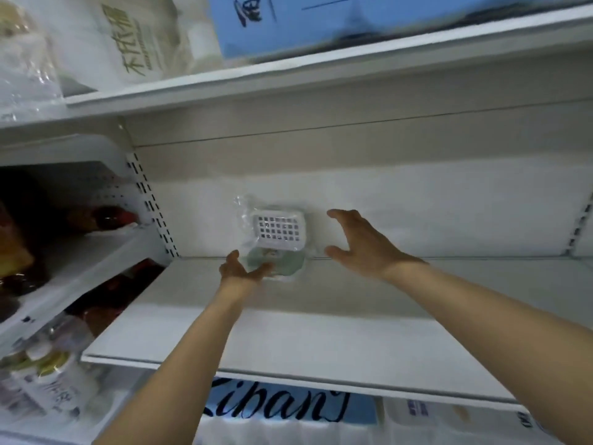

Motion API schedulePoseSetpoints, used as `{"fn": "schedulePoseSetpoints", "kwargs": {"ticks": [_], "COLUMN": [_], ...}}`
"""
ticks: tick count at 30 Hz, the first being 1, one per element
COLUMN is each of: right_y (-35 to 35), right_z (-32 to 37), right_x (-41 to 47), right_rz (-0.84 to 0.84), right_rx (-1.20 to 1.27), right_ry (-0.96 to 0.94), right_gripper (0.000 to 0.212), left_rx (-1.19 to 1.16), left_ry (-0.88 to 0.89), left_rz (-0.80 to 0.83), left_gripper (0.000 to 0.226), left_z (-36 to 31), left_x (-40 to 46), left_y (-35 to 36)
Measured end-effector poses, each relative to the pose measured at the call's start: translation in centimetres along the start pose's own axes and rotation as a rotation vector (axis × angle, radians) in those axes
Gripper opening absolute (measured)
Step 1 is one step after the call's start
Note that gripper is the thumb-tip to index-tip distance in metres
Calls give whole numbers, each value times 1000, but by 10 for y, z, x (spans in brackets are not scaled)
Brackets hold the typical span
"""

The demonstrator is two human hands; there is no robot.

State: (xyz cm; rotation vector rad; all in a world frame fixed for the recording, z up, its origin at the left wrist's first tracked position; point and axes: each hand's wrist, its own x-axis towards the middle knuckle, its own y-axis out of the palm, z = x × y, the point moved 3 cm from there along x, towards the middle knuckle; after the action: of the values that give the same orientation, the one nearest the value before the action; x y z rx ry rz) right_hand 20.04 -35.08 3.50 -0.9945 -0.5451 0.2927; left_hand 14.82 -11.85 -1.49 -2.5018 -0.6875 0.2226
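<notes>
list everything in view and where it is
clear-wrapped white plastic grid tray: one, white and green, middle shelf back
white metal shelf: one, white, centre
blue cardboard box: one, blue, top shelf
white bag with green characters: one, white, top left
blue pack with black script: one, blue, bottom shelf
blurred bottles: several, dark red, left bay
left hand: one, palm up at tray's near edge
right hand: one, spread, right of tray, apart
</notes>
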Motion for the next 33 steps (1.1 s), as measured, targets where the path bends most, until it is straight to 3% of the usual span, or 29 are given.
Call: {"fn": "schedulePoseSetpoints", "kwargs": {"ticks": [4,9,12,14,16,18,22,25,28,30,33], "right_y": [19,55,43,26,14,10,19,16,4,10,34], "right_z": [22,18,4,-5,-15,-26,-42,-43,-25,-8,12], "right_x": [66,102,81,50,14,-16,-48,-56,-47,-37,-31], "right_rz": [-25,21,-176,-354,-399,-322,-25,164,142,258,632], "right_rx": [-7,-45,-26,-21,-33,-110,-360,-418,-371,-271,-360], "right_ry": [59,148,129,-28,-168,-195,-232,-195,-55,-17,-3], "right_gripper": [69,46,36,29,32,39,42,43,46,68,111], "left_rx": [-40,-136,-76,-6,-9,-105,-277,-411,-467,-495,-505], "left_ry": [-48,-59,-57,-95,-118,-104,-21,-13,-19,-43,-42], "left_rz": [34,171,289,329,292,300,325,297,229,173,142], "left_gripper": [86,102,72,64,57,52,72,44,31,40,62], "left_z": [10,48,20,23,25,25,26,25,25,31,40], "left_x": [47,103,67,62,56,46,28,19,11,7,-4], "left_y": [4,23,7,4,0,-2,-7,-13,-21,-26,-38]}}
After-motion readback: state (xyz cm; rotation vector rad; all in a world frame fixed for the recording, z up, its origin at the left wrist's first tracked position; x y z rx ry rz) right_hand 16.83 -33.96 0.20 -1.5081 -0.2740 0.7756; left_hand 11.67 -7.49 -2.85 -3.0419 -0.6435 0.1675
